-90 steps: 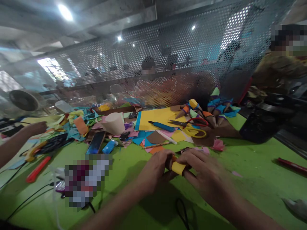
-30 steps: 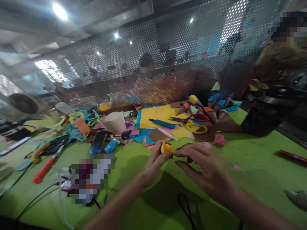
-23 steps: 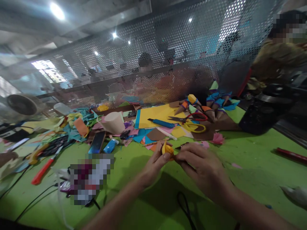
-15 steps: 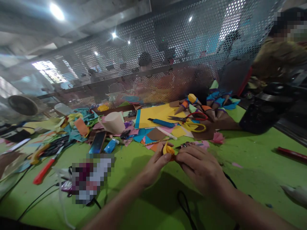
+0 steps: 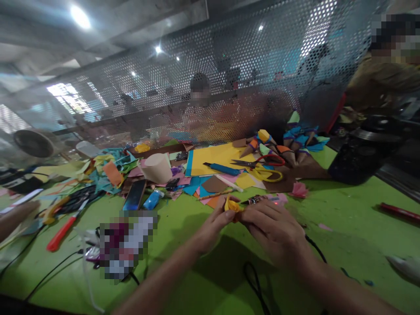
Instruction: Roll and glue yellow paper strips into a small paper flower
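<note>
While in fingers (image 5: 230,215), paper (image 5: 231,205) near scraps (image 5: 193,187)

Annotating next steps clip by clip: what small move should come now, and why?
Perhaps wind the curled yellow paper slightly tighter: the left hand pinches it, the right hand is at its side, and its top looks loosely open.

No text, label, brand, number or sign can be read. The item (image 5: 126,247) at the lower left of the frame is pixelated over, the phone (image 5: 134,194) left of centre has a blurred screen, and the red stick (image 5: 400,212) at the right edge is too indistinct.
</note>
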`<state>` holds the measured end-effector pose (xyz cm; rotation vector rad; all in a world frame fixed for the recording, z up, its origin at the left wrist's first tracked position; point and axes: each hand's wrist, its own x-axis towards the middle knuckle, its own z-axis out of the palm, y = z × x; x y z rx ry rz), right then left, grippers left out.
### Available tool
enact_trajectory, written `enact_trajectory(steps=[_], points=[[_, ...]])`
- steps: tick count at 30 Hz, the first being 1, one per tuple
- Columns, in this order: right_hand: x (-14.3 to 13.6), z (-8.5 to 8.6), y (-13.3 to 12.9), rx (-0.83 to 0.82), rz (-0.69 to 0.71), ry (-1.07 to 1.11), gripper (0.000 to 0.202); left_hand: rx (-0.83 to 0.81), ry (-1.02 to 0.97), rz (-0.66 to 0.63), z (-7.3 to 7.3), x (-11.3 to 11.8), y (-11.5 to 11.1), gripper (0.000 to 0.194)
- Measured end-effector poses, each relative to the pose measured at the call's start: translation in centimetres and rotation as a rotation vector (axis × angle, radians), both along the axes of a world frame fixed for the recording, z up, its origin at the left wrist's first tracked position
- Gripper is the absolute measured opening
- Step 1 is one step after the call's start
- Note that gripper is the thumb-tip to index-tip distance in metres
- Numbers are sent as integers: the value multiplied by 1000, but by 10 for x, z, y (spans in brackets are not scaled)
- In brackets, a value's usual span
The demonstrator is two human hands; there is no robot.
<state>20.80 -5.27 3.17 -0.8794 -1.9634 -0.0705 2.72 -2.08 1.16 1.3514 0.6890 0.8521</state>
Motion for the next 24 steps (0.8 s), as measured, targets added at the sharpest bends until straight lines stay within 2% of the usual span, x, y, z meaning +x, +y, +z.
enact_trajectory(steps=[4, 9, 17, 24], points=[[-1, -1, 1, -61, 37, 44, 15, -16, -25, -18, -4, -2, 1, 39], [3, -5, 4, -182, 54, 115, 10, -8, -78, -10, -2, -2, 1, 38], [5, 0, 5, -197, 69, 105, 15, -5, -80, 13, 4, -1, -1, 39], [6, -4, 6, -171, 30, 67, 15, -40, -63, 37, 13, 2, -2, 43]])
